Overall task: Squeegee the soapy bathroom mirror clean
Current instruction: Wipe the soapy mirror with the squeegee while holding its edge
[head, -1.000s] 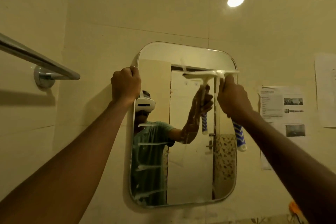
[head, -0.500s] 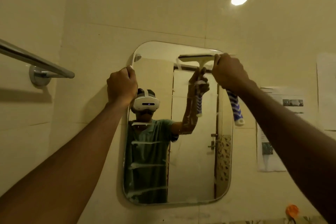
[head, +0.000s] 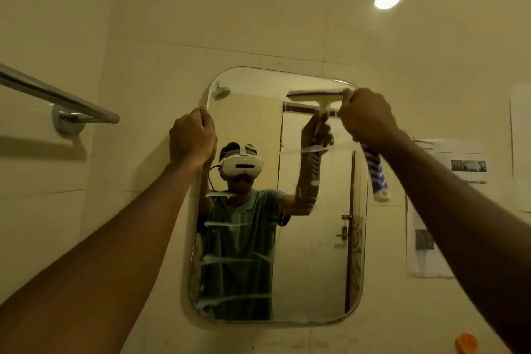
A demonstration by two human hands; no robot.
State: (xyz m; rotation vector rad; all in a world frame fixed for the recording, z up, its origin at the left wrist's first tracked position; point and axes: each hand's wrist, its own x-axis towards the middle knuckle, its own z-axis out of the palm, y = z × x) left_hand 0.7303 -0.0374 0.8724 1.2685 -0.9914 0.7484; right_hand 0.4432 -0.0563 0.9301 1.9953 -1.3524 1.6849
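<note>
Towel bar (head: 57, 98) on the left wall. Left hand (head: 192, 138) curled over the mirror (head: 316, 267) at its upper left edge. Soap streaks (head: 235, 261) cross the lower left glass. Right hand (head: 367, 118) fisted round the squeegee (head: 376, 175), blade at the mirror's top right, striped handle below the fist. Papers (head: 448, 210) on the right wall.

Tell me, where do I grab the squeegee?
Grab the blue-striped handle from below, fingers wrapped round it like the right hand does. It hangs down free, while the blade up top needs to lie flat on the mirror.
</note>
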